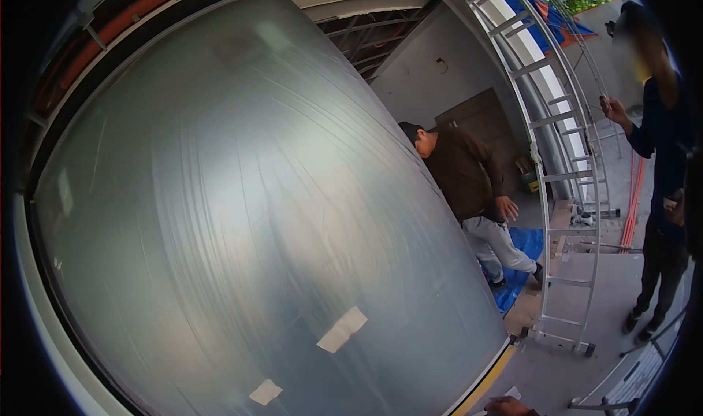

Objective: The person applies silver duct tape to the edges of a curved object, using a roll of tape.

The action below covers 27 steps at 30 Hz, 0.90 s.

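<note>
My right hand (507,406) shows only in part at the bottom edge, right of centre, with its fingers closed together. A small white piece (513,392) is at its fingers; what exactly they hold is too small to make out. Close by on the left runs the yellow lower edge (487,380) of a large panel (242,196). Wrinkled clear film covers this panel, and two pale tape patches (342,329) (266,392) stick to its lower part. My left hand is out of view.
Beyond the panel, a person in brown (465,167) bends over a blue sheet (523,244). A metal ladder (553,174) stands right of them. Another person in dark blue (666,123) stands at the far right, near a folding metal stand (633,379) and red pipes (634,203).
</note>
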Tool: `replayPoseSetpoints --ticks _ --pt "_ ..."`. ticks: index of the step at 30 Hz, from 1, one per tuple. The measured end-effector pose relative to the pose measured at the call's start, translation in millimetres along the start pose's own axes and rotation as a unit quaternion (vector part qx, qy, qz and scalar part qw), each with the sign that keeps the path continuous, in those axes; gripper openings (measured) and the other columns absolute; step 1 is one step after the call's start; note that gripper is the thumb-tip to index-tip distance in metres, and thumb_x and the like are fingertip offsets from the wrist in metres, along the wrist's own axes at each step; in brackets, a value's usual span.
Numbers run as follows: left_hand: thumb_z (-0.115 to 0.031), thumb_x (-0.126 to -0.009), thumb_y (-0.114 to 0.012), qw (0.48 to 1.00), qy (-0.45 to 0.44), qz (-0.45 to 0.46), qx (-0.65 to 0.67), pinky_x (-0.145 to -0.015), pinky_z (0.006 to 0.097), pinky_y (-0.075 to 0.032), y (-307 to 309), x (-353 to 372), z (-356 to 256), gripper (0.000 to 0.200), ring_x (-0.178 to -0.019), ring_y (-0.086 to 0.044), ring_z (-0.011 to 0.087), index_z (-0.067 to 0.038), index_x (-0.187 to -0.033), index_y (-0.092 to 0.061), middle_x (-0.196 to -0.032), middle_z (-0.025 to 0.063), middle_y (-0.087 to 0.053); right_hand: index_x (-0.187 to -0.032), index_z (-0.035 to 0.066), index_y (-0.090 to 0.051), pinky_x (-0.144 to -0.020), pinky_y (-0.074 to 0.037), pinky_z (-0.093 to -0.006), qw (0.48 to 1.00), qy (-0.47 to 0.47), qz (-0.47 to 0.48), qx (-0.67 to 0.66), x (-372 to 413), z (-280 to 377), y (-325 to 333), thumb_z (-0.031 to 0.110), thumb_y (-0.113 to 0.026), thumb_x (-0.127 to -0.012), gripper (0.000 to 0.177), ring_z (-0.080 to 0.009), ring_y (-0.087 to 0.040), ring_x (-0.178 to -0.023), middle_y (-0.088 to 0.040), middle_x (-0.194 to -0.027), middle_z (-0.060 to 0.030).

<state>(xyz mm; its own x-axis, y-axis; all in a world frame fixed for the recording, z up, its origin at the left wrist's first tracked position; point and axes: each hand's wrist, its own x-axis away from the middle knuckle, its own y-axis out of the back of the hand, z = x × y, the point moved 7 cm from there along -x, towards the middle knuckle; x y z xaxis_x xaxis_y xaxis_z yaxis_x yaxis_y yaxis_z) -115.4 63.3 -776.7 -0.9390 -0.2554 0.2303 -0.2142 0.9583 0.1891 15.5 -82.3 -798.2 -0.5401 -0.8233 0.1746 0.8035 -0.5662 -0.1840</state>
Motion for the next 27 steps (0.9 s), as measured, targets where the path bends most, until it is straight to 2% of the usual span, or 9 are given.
replayPoseSetpoints --ticks 1,2,3,5,13,15,17,25,27 --pt "0.003 -0.083 -0.055 1.000 0.001 0.004 -0.001 -0.097 0.0337 -0.048 -2.3 1.6 4.3 0.041 -0.105 -0.063 0.0252 0.004 -0.123 -0.064 -0.120 0.0174 -0.068 -0.110 -0.002 -0.064 -0.069 -0.056 -0.0356 0.977 0.143 -0.004 0.158 -9.7 -24.4 5.6 0.011 -0.070 -0.088 0.026 -0.0237 -0.065 -0.082 -0.067 -0.104 -0.0168" --pt "0.003 -0.083 -0.055 1.000 0.002 0.008 -0.004 -0.097 0.0337 -0.048 -4.3 3.3 9.4 0.041 -0.106 -0.063 0.0252 0.004 -0.123 -0.064 -0.120 0.0174 -0.068 -0.123 -0.003 -0.057 -0.071 -0.055 -0.0372 0.993 0.019 0.010 0.113 -1.7 -20.8 10.3 0.005 -0.073 -0.083 0.043 -0.0239 -0.063 -0.090 -0.064 -0.113 -0.0178" --pt "0.003 -0.083 -0.055 1.000 0.003 0.012 -0.004 -0.097 0.0337 -0.048 -5.5 4.7 13.3 0.042 -0.106 -0.063 0.0252 0.004 -0.124 -0.064 -0.121 0.0174 -0.068 -0.108 -0.007 -0.067 -0.076 -0.059 -0.0324 0.966 -0.146 -0.064 -0.206 14.3 -23.2 15.6 0.017 -0.070 -0.089 0.030 -0.0263 -0.073 -0.084 -0.070 -0.095 -0.0160" --pt "0.003 -0.083 -0.055 1.000 0.003 0.019 -0.005 -0.097 0.0336 -0.048 -7.3 8.0 20.1 0.042 -0.106 -0.063 0.0252 0.004 -0.124 -0.064 -0.121 0.0174 -0.068 -0.106 -0.007 -0.068 -0.078 -0.060 -0.0324 0.966 -0.157 -0.087 -0.184 22.2 -23.3 24.1 0.013 -0.069 -0.088 0.027 -0.0282 -0.073 -0.085 -0.070 -0.097 -0.0171" --pt "0.000 -0.084 -0.056 0.992 -0.021 -0.078 0.099 -0.093 0.0316 -0.050 5.1 -2.1 -36.3 0.037 -0.104 -0.063 0.0216 0.006 -0.119 -0.064 -0.114 0.0127 -0.068 -0.105 0.008 -0.078 -0.085 -0.053 -0.0324 0.966 -0.224 -0.088 0.098 47.0 -7.5 32.5 0.065 -0.060 -0.089 0.062 -0.0210 -0.068 -0.093 -0.074 -0.098 -0.0108" --pt "-0.001 -0.086 -0.055 0.994 -0.020 -0.072 0.079 -0.090 0.0327 -0.053 -0.5 -0.5 -62.3 0.031 -0.100 -0.064 0.0226 0.004 -0.116 -0.065 -0.108 0.0117 -0.068 -0.106 0.009 -0.078 -0.086 -0.052 -0.0342 0.970 -0.219 -0.088 0.063 48.2 -9.7 31.4 0.069 -0.058 -0.088 0.065 -0.0218 -0.067 -0.095 -0.072 -0.101 -0.0109" --pt "-0.002 -0.088 -0.054 0.958 0.078 -0.123 0.248 -0.089 0.0360 -0.055 -0.3 3.2 -64.3 0.031 -0.099 -0.065 0.0255 0.004 -0.117 -0.063 -0.108 0.0133 -0.068 -0.107 0.012 -0.077 -0.088 -0.051 -0.0368 0.975 -0.210 -0.064 -0.033 39.1 -31.4 25.1 0.075 -0.056 -0.085 0.070 -0.0245 -0.064 -0.100 -0.069 -0.111 -0.0125" --pt "-0.002 -0.091 -0.052 0.964 0.059 -0.085 0.245 -0.086 0.0391 -0.056 4.1 -8.4 -22.0 0.030 -0.099 -0.066 0.0286 0.004 -0.119 -0.060 -0.110 0.0164 -0.066 -0.108 0.006 -0.073 -0.080 -0.051 -0.0330 0.986 -0.153 -0.064 -0.028 48.4 44.5 1.7 0.055 -0.069 -0.088 0.054 -0.0179 -0.064 -0.090 -0.070 -0.100 -0.0073" --pt "-0.008 -0.096 -0.054 0.991 -0.117 -0.062 -0.007 -0.081 0.0390 -0.057 16.7 -19.2 -13.2 0.027 -0.095 -0.067 0.0276 0.003 -0.120 -0.060 -0.108 0.0159 -0.068 -0.112 0.006 -0.072 -0.082 -0.051 -0.0313 0.987 -0.145 -0.057 -0.034 37.3 36.8 -1.0 0.050 -0.067 -0.090 0.049 -0.0145 -0.065 -0.088 -0.070 -0.099 -0.0044"
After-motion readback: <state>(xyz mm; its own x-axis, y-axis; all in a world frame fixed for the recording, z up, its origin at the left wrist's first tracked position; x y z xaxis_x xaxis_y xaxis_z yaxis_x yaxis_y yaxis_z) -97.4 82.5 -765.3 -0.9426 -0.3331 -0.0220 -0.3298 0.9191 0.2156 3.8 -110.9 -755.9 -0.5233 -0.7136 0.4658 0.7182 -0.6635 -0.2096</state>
